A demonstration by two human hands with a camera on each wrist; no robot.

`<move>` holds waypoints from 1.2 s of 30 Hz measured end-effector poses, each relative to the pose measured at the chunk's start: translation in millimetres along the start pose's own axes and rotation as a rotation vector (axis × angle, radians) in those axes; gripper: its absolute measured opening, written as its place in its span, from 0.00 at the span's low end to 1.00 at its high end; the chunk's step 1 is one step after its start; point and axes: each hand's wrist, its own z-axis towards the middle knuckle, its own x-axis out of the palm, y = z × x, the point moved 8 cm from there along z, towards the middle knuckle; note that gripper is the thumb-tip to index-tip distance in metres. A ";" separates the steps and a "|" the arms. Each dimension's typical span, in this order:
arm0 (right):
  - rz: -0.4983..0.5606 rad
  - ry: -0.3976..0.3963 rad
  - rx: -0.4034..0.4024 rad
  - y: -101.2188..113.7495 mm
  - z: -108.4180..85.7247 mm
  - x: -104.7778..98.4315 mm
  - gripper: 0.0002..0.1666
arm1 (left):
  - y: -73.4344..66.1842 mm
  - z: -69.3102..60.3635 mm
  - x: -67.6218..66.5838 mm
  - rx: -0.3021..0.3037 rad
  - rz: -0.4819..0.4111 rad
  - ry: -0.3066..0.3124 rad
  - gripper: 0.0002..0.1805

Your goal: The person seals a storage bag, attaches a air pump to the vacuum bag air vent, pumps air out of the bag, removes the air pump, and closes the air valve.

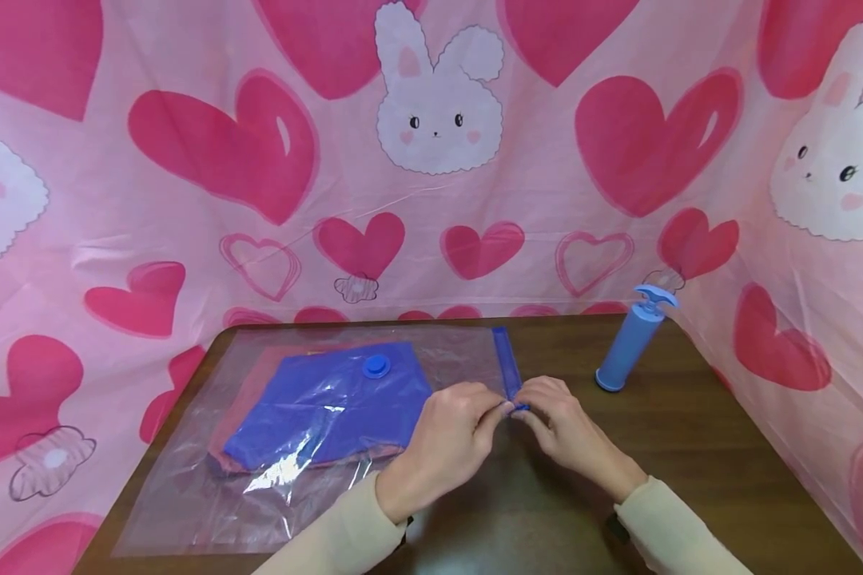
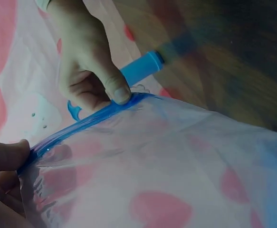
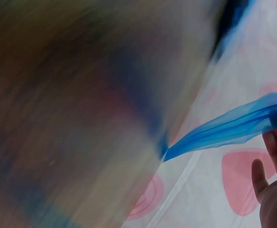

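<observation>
A clear bag [image 1: 180,503] lies flat, a blue zip strip [image 1: 505,359] along its right edge. My left hand [image 1: 449,435] and right hand [image 1: 571,435] pinch this strip close together near its lower part. Blue fabric [image 1: 331,407] over pink fabric shows inside, beneath a round blue valve [image 1: 376,366]. In the left wrist view the strip [image 2: 88,121] runs between my left hand [image 2: 5,175] at lower left and my right hand [image 2: 88,66] above. The right wrist view has blurred areas; a hand [image 3: 276,190] touches the blue strip [image 3: 233,118] at the right edge.
A blue hand pump [image 1: 629,339] stands upright, slightly tilted in view, at the right rear of the brown wooden table [image 1: 697,447]. Pink cloth [image 1: 431,200] with hearts and rabbits hangs behind the table and at both sides.
</observation>
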 end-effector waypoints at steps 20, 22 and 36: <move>0.004 0.035 0.062 -12.7 2.2 3.9 0.21 | -3.4 6.5 -12.1 0.027 -0.024 -0.031 0.08; -0.004 0.042 0.064 -14.1 3.3 4.9 0.21 | -3.8 6.9 -13.7 0.032 -0.020 -0.037 0.08; -0.018 0.096 0.089 -23.8 13.2 7.9 0.21 | -2.0 10.1 -20.5 0.011 -0.016 -0.046 0.07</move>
